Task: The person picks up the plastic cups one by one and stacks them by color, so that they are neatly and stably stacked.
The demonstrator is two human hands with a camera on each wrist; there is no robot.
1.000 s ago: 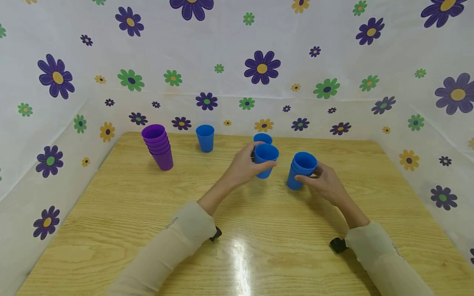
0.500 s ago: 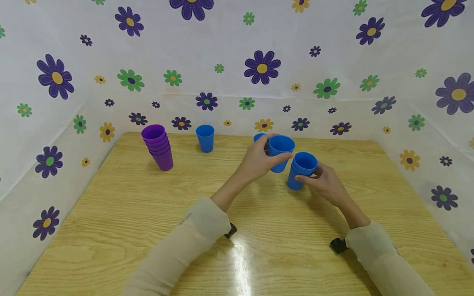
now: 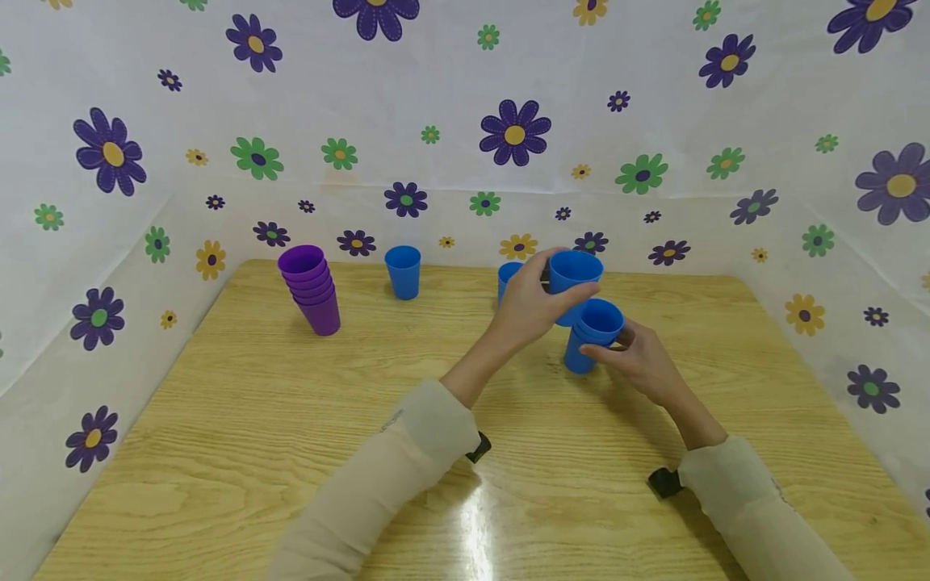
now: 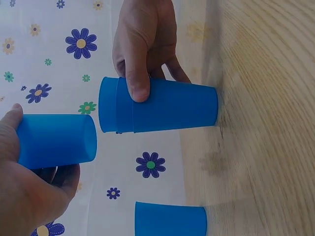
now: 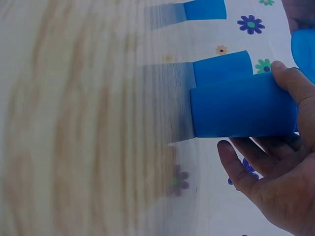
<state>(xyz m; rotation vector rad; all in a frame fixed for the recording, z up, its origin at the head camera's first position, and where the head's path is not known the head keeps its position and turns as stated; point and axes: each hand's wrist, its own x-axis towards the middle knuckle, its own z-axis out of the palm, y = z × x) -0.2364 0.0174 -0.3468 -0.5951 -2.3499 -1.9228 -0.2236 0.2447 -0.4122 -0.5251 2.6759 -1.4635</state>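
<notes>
My left hand (image 3: 534, 298) grips a blue plastic cup (image 3: 574, 274) between thumb and fingers, its mouth up. In the left wrist view this cup (image 4: 59, 140) hangs just above a stack of nested blue cups (image 4: 172, 105), with a gap between. My right hand (image 3: 639, 359) holds that upright stack (image 3: 581, 355) near its rims, thumb on the near side. The stack's base rests on the table, as the right wrist view of the stack (image 5: 241, 108) shows. Behind my left hand stands another blue cup (image 3: 507, 278), partly hidden.
A further blue cup (image 3: 403, 273) stands at the back of the wooden table (image 3: 291, 460). To its left, a leaning-looking stack of nested purple cups (image 3: 316, 294) stands upright. A white flowered cloth (image 3: 436, 97) closes off the back and sides.
My left hand has carried its cup to the right and upward, from beside the stack to over it. The right hand and its stack have stayed in place.
</notes>
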